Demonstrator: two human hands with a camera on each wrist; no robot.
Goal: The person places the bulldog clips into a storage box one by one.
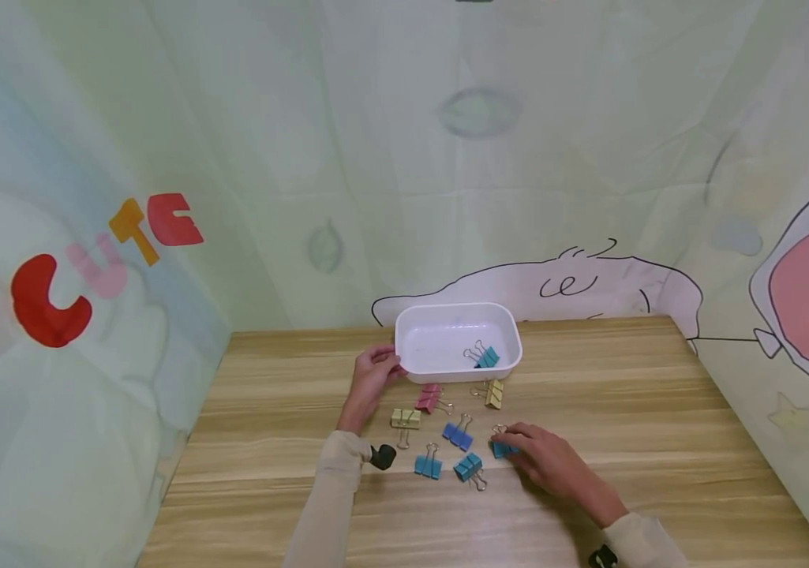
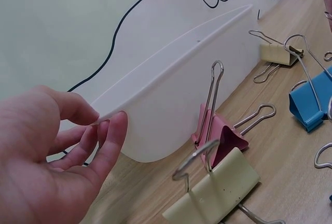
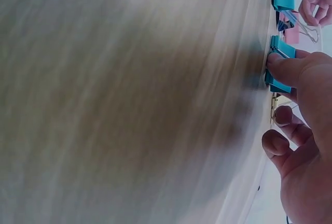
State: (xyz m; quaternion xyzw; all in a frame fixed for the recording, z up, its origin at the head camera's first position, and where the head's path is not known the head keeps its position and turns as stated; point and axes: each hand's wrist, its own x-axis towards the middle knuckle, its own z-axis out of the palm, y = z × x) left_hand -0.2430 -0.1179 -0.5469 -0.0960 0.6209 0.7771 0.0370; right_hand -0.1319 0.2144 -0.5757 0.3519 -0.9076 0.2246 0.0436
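So the right hand [image 1: 553, 465] has a teal binder clip [image 1: 502, 450] pinched between thumb and fingers at the right-hand end of a loose bunch of clips, with the lower fingers loosely bent off to the side. Fingers cover part of that clip, but its long axis looks roughly left to right, and it sits down at tabletop level; can't really tell if it's lifted at all. From there the white tray [image 1: 457, 377] is farther back and a bit left, long side running left to right too, with a yellow clip [image 1: 494, 394] just in front of its near wall, kinda between the two. The left hand [image 1: 372, 379] is well apart from the teal one, thumb and fingers closed on the tray's left rim. A pink clip [image 1: 428, 397], another pale yellow clip [image 1: 406, 419] and a blue clip [image 1: 458, 436] lie about in front, and there's already some teal in the tray. It's all on a wood-grain table [image 1: 269, 473], tray near its back edge, with a pale cartoon-print backdrop [image 1: 269, 118] round the back and sides.
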